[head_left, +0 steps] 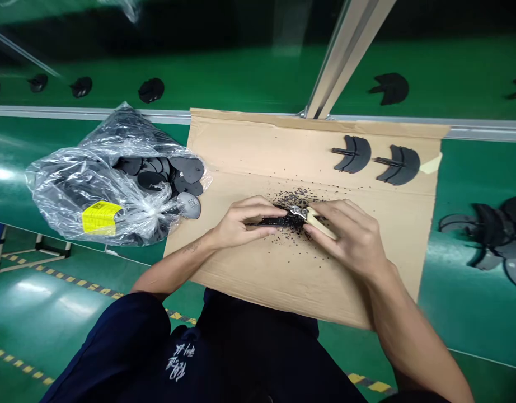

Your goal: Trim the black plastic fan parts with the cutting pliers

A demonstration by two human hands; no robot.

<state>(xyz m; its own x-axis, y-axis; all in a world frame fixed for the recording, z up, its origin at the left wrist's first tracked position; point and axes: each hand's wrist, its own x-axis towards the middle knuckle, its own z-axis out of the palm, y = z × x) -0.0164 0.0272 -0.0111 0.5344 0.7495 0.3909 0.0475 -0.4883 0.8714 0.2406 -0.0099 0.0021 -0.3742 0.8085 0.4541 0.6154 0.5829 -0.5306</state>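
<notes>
My left hand (pixel 243 223) is closed around a flat black plastic part (pixel 271 221) held edge-on over a cardboard sheet (pixel 283 268). My right hand (pixel 350 235) grips a small trimming tool with a cream handle (pixel 320 224), and its metal tip (pixel 299 211) touches the part's edge. Black shavings (pixel 298 198) lie scattered on the cardboard around both hands. Two black fan-shaped parts (pixel 353 154) (pixel 399 165) lie on the cardboard at the upper right.
A clear plastic bag (pixel 111 179) with a yellow label holds several black discs at the left. More black parts lie on the green belt (pixel 241 78) behind and in a pile (pixel 493 235) at the right. A metal post (pixel 346 56) rises behind the cardboard.
</notes>
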